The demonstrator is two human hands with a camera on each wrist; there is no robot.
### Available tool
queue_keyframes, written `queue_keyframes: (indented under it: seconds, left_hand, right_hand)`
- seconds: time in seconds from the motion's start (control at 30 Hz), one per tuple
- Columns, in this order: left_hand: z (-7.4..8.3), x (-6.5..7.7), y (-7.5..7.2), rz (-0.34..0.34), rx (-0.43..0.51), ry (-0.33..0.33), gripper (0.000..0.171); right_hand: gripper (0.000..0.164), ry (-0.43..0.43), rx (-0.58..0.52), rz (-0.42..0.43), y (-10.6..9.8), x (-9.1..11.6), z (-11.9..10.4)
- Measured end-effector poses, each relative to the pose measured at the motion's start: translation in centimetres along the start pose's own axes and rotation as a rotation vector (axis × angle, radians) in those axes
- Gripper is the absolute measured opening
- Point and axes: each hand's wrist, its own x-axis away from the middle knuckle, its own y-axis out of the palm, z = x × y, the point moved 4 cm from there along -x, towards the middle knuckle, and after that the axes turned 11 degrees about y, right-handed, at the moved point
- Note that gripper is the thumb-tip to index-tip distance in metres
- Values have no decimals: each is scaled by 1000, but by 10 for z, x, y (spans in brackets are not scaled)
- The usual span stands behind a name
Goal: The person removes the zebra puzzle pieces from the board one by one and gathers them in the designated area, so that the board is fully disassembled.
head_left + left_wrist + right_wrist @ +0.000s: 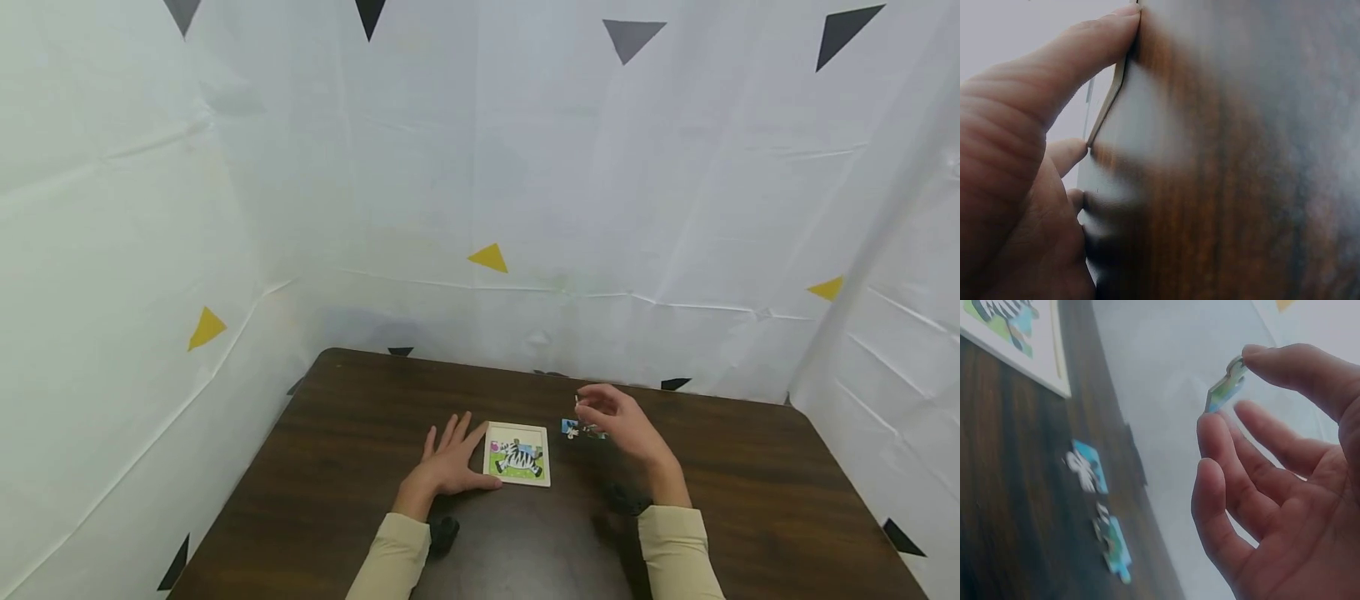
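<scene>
A square wooden jigsaw tray (522, 432) with a zebra picture lies on the table, its upper strip bare and cream-coloured. My left hand (447, 465) is spread along the tray's left side. Its thumb (1085, 53) touches the near edge and the index fingertip is at the far left corner. In the right wrist view, my right hand (1291, 487) pinches a small jigsaw piece (1225, 387) between thumb and fingertip, raised over the table. Below it lie a blue piece with white markings (1090, 465) and a blue and green piece (1113, 544).
The dark brown wooden table (750, 483) reaches back to a white curtain (540, 167) printed with triangles. More curtain hangs at both sides. Dark wrist devices sit under both forearms, near the beige sleeves (678, 542).
</scene>
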Motion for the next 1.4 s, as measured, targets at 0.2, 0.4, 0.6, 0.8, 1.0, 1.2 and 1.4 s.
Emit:
queue_keyframes:
  seconds: [0.2, 0.4, 0.6, 0.8, 1.0, 1.2, 1.4]
  left_hand:
    - [-1, -1, 2, -3, -7, 4, 111]
    - [-3, 0, 3, -3, -7, -1, 111]
    - [-3, 2, 2, -6, -4, -7, 111]
    - [-2, 1, 4, -10, -13, -3, 110]
    - [-3, 2, 6, -20, -16, -10, 111]
    - [-3, 3, 5, -19, -24, -7, 111]
    - [-4, 4, 3, -17, -13, -12, 111]
  right_hand:
    - [47, 26, 4, 52, -17, 9, 6]
    - [43, 13, 6, 81, -27, 14, 10]
    - [37, 58, 181, 126, -34, 15, 22]
    - [34, 148, 323, 104, -37, 14, 37]
    - [32, 182, 393, 92, -35, 10, 50]
    - [35, 201, 388, 90, -33, 7, 57]
    - [35, 198, 387, 90, -29, 1, 62]
